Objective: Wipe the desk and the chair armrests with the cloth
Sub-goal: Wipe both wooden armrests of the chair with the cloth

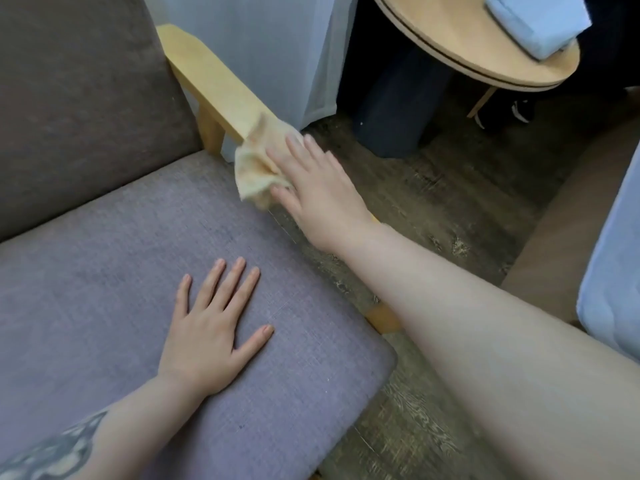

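Room with wood floor (450, 188), round surface (540, 69) rear right. Cloth (254, 168) lies on chair armrest (214, 84) under your right hand (318, 188), fingers (294, 147) straight, pressing, gripping nothing. Left hand (211, 337) flat, empty, on seat cushion (104, 271). Keep pressure even; sweep full armrest length, edges included.

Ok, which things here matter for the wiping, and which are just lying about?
In the job: cloth, wooden armrest, right hand pressing the cloth, round table (likely the desk).
Lying about: pale blue bundle on the table, seat cushion under the left hand, curtain.
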The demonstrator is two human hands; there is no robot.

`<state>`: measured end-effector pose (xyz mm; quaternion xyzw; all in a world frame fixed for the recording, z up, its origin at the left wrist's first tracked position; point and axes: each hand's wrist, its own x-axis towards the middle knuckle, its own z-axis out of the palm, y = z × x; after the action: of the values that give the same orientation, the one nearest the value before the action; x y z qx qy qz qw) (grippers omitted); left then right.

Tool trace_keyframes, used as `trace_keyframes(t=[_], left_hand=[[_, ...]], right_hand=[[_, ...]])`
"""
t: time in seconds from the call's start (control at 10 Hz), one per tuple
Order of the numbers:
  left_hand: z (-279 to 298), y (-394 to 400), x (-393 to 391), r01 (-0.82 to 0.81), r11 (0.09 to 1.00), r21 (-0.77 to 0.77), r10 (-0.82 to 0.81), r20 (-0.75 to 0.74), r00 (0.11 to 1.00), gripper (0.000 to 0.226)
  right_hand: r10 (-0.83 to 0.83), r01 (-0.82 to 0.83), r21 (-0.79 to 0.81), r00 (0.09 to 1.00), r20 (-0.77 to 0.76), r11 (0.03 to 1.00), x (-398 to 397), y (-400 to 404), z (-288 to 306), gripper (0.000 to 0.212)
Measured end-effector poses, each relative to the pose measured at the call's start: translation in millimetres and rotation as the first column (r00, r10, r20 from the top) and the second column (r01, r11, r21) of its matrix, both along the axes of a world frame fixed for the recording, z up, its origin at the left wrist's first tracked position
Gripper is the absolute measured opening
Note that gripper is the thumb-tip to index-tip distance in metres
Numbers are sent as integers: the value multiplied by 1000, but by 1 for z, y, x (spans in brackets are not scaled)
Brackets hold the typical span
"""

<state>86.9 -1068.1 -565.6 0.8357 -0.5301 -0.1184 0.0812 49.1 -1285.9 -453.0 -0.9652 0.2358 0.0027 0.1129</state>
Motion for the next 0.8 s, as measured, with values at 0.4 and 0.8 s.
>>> trace_keyframes(t=[0.4,0.8], left_hand=[[0,1,1,-4,1000,-19,3,-31,1000,76],[2,1,0,-6,1000,-16,6,-23,1000,77]], right_hand=[[-12,16,74,999,-52,997,-155,25,13,54],[87,-89,68,996,31,994,-51,-3,8,52]])
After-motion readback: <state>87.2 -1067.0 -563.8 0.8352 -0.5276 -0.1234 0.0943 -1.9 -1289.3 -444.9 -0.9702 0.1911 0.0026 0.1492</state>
